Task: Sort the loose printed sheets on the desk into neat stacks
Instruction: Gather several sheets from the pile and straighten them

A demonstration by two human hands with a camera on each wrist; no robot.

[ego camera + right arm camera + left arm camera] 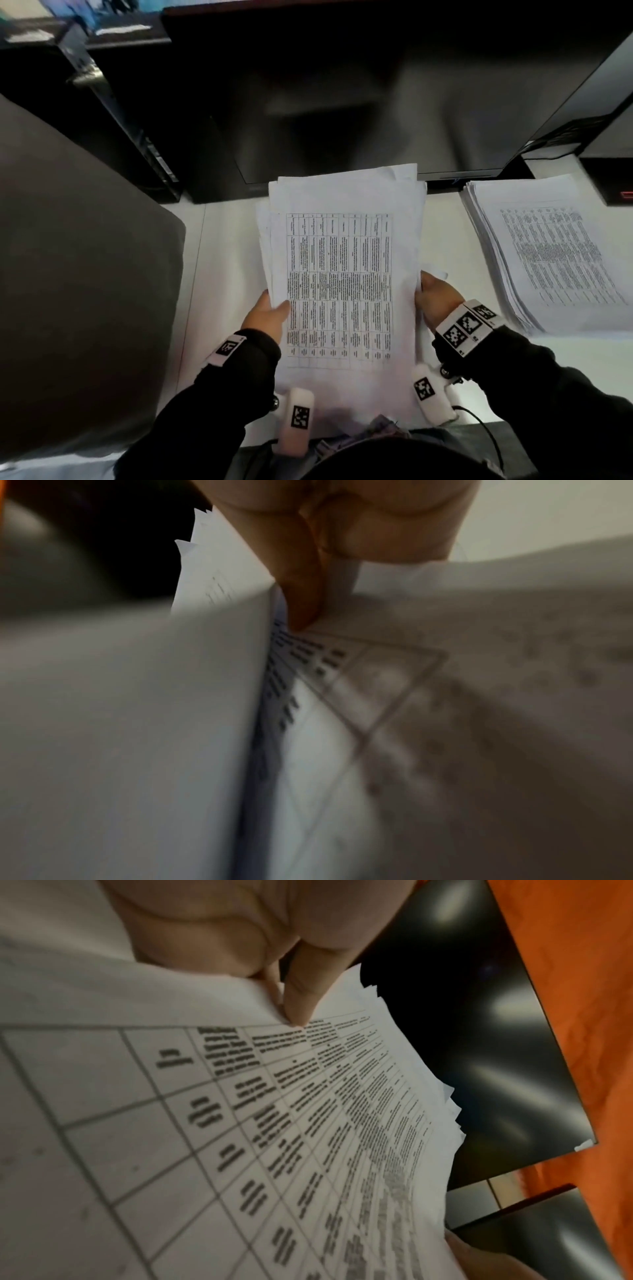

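A thick bundle of printed sheets (342, 267) with a dense table on top is held over the white desk, its far edges ragged. My left hand (270, 313) grips the bundle's left edge, thumb on the top page. In the left wrist view the thumb (301, 1001) presses the printed sheets (240, 1123). My right hand (436, 296) grips the right edge; in the right wrist view a finger (304, 601) sits between the sheets (137, 723). A second stack of printed sheets (548, 253) lies flat on the desk to the right.
A dark monitor (342, 102) stands right behind the held bundle. A grey chair back or panel (78, 274) fills the left side. A black box (613, 178) sits at the far right. The white desk (226, 260) shows bare between panel and bundle.
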